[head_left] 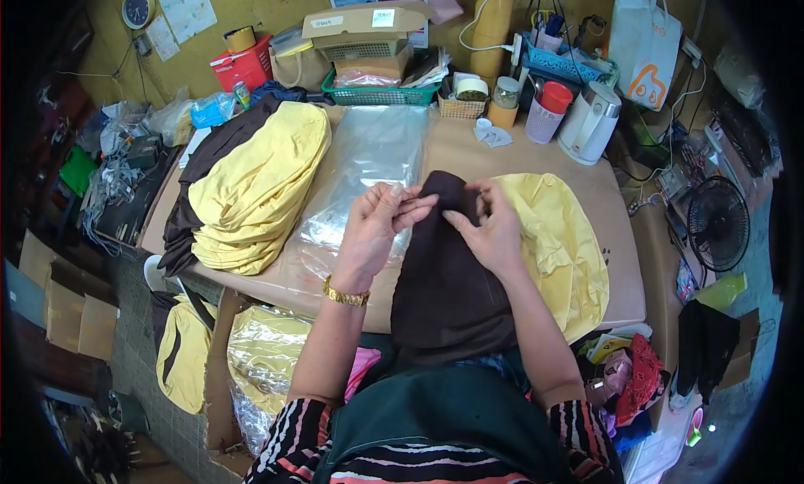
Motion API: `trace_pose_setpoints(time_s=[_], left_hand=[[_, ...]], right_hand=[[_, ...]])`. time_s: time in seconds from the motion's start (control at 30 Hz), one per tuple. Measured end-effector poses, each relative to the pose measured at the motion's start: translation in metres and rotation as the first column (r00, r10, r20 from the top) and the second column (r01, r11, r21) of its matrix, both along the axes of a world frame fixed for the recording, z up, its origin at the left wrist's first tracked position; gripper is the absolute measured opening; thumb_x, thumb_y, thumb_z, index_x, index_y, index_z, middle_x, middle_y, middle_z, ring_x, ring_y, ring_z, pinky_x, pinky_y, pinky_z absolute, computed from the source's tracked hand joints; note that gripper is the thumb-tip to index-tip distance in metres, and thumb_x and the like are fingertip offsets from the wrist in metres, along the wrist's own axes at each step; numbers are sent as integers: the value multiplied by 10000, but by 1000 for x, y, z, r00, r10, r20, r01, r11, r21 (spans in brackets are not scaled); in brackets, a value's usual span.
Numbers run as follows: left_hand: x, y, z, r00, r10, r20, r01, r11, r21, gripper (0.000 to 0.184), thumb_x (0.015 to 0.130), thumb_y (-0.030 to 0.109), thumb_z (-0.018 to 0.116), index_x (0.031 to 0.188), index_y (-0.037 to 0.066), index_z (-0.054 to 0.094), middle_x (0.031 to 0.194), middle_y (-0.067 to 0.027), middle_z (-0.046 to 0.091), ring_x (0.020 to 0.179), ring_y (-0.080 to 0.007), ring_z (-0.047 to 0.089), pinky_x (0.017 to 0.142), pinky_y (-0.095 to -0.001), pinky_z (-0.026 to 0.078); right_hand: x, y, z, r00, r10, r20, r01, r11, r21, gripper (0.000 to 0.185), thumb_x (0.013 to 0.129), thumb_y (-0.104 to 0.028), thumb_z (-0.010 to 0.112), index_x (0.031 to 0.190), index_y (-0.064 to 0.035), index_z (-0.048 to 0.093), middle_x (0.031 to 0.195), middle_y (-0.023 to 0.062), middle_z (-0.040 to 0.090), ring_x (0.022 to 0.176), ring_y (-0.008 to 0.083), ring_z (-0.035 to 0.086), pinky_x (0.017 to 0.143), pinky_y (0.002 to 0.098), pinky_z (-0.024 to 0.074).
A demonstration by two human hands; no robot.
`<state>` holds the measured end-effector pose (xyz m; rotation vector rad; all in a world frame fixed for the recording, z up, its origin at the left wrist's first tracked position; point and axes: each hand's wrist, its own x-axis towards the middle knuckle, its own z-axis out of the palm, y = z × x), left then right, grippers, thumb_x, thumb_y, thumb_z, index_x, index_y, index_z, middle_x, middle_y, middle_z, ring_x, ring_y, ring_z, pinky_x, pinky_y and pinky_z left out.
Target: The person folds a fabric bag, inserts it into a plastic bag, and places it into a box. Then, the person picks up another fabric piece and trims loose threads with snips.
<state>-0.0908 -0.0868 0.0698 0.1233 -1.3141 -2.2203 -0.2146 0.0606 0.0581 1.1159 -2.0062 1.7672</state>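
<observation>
A dark brown cloth piece [448, 291] lies in front of me, its narrow top pointing away and its wide end by my apron. My left hand [385, 216] is closed in a pinch at the cloth's upper left edge; what sits between the fingertips is too small to make out. On the upper right edge, my right hand [490, 229] grips the cloth, thumb on top and fingers bent over the side. Under and beside it spreads a yellow fabric piece [565, 249]. Left of my left hand lie clear plastic bags [368, 162].
A pile of yellow and brown fabric pieces [260, 178] covers the table's left. Along the back stand a green basket [381, 96], jars and a white kettle [590, 124]. An open carton [219, 375] with wrapped yellow fabric is below left; a black fan [718, 224] is right.
</observation>
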Motion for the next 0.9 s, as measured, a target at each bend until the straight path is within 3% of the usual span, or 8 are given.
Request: trace_pose_setpoints(time_s=[0.13, 0.3, 0.43, 0.53, 0.67, 0.73, 0.83, 0.9], left_hand=[[-2, -27, -26, 993, 105, 59, -107, 994, 32, 293, 1014, 206, 498, 960, -71, 576, 1055, -198, 644, 1030, -295, 667, 894, -329, 569], [-21, -42, -70, 974, 188, 129, -195, 980, 49, 274, 1021, 212, 487, 933, -35, 566, 1105, -217, 642, 989, -233, 665, 897, -323, 564], [-44, -41, -96, 966, 220, 137, -229, 972, 49, 299, 1010, 247, 517, 1047, -45, 569, 1228, -226, 587, 1117, -241, 605, 983, -347, 494], [-65, -19, -88, 820, 412, 398, -400, 909, -118, 387, 979, 280, 575, 1200, -33, 519, 1361, -231, 490, 1240, -240, 512, 1036, -346, 412], [-127, -6, -140, 792, 582, 184, -418, 737, -531, 725, 898, 328, 655, 1379, -108, 331, 1336, -280, 444, 1249, -372, 450, 1059, -407, 361], [-126, 9, -135, 681, 715, 158, -267, 443, -856, 821, 850, 305, 687, 1397, -140, 266, 1334, -368, 384, 1218, -494, 428, 1043, -450, 376], [-120, 9, -123, 651, 727, 218, -169, 418, -893, 822, 853, 357, 690, 1403, -117, 306, 1308, -335, 476, 1227, -435, 476, 1021, -448, 397], [-112, -7, -118, 697, 602, 389, 28, 519, -854, 636, 857, 384, 689, 1273, -68, 525, 1007, -230, 656, 972, -343, 635, 846, -412, 493]], right_hand=[[-49, 22, -95, 994, -113, 3, 78, 705, 705, 380, 870, -250, 674, 1190, -93, 542, 1096, 193, 640, 1005, 379, 620, 855, 466, 497], [-97, 63, -110, 956, -210, -204, 287, 531, 798, 448, 898, -278, 632, 1262, -54, 497, 1132, 226, 605, 992, 407, 617, 847, 486, 499], [-108, 68, -76, 991, -78, -111, 132, 752, 646, 207, 898, -187, 621, 1056, -54, 629, 966, 176, 685, 894, 372, 653, 786, 450, 511], [-89, 26, -59, 998, -58, -38, 69, 854, 516, 172, 906, -201, 618, 1004, -63, 647, 916, 179, 683, 879, 385, 645, 740, 452, 497], [-104, -24, -109, 980, -120, -160, 189, 820, 540, 247, 896, -223, 639, 1094, -84, 591, 848, 194, 676, 826, 391, 654, 717, 453, 506], [-111, -29, -128, 956, -104, -273, 243, 802, 546, 288, 885, -231, 646, 1132, -117, 552, 808, 188, 670, 809, 387, 656, 696, 477, 505], [-112, -28, -119, 980, -149, -135, 201, 775, 600, 283, 886, -235, 648, 1125, -114, 558, 814, 193, 672, 806, 387, 657, 688, 484, 503], [-115, -26, -117, 989, -135, -53, 138, 775, 617, 306, 884, -234, 647, 1140, -98, 550, 849, 188, 682, 826, 387, 659, 727, 482, 504]])
